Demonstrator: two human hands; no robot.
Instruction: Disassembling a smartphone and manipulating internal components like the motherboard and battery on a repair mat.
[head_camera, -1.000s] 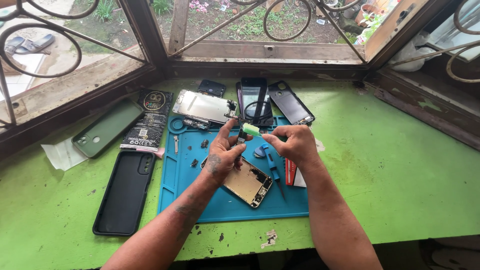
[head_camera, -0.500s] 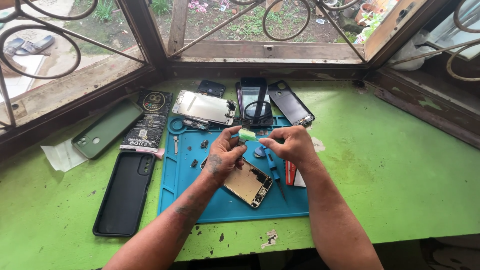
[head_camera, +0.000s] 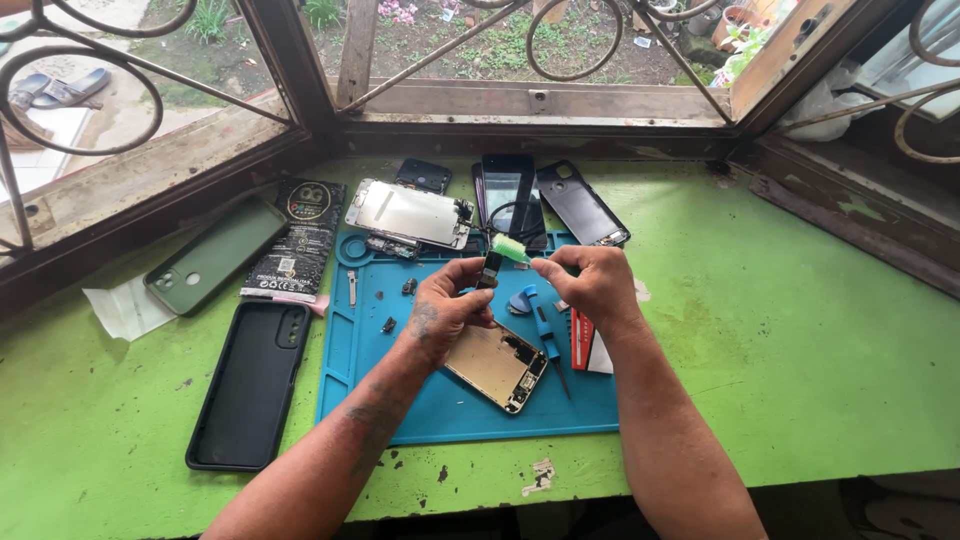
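Note:
My left hand (head_camera: 447, 303) pinches a small dark part (head_camera: 491, 268) above a blue work mat (head_camera: 440, 410). My right hand (head_camera: 592, 283) grips a light green strip (head_camera: 511, 249) whose end meets that dark part. Just below my hands an opened phone body (head_camera: 497, 364) lies on the mat with its insides facing up. A blue screwdriver (head_camera: 546, 343) and a blue pick (head_camera: 522, 300) rest on the mat beside it.
A black phone case (head_camera: 252, 382), a green case (head_camera: 215, 255) and a black packet (head_camera: 302, 240) lie at the left. A metal phone frame (head_camera: 408, 214), a dark phone (head_camera: 510, 192) and a back cover (head_camera: 580, 205) lie by the window. The green table (head_camera: 800, 330) spreads to the right.
Both hands stay close together over the mat, shifting only slightly as they work the green strip and dark part. Nothing else has moved.

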